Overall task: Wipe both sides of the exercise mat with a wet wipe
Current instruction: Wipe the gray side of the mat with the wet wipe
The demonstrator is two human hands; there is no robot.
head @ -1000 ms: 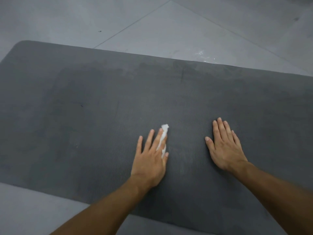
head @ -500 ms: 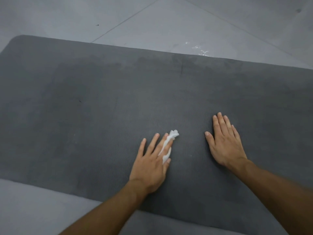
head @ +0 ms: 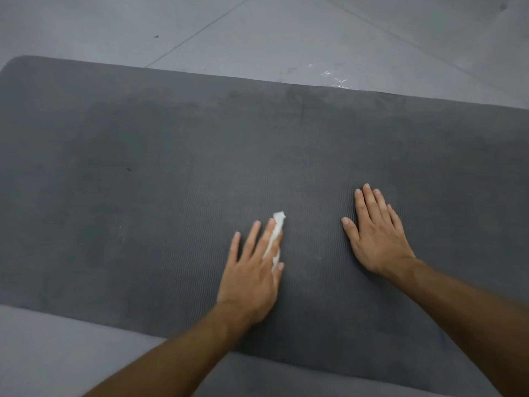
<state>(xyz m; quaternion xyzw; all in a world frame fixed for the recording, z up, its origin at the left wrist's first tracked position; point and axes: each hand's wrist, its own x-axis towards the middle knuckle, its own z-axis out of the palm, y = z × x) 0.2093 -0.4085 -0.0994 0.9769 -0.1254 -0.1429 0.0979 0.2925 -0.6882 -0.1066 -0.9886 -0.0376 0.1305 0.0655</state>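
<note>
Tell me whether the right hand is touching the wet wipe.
Apart. The head view shows bare mat between the right hand and the wet wipe, which the left hand presses down.

floor (head: pixel 86 27): plain grey tiles, kinda matte, fills the whole top of the view and shows again as a strip at the bottom left
grout lines (head: pixel 200 30): thin ones, one running diagonally up toward the top edge, another slanting down to the right edge
wet patch (head: pixel 333 77): small shiny splash, glints white, right of centre on the far tiles
speck (head: pixel 156 36): tiny dark dot, upper left, near the diagonal line
smudge (head: pixel 503 7): darker mark in the top right corner, too blurry to say what
</note>
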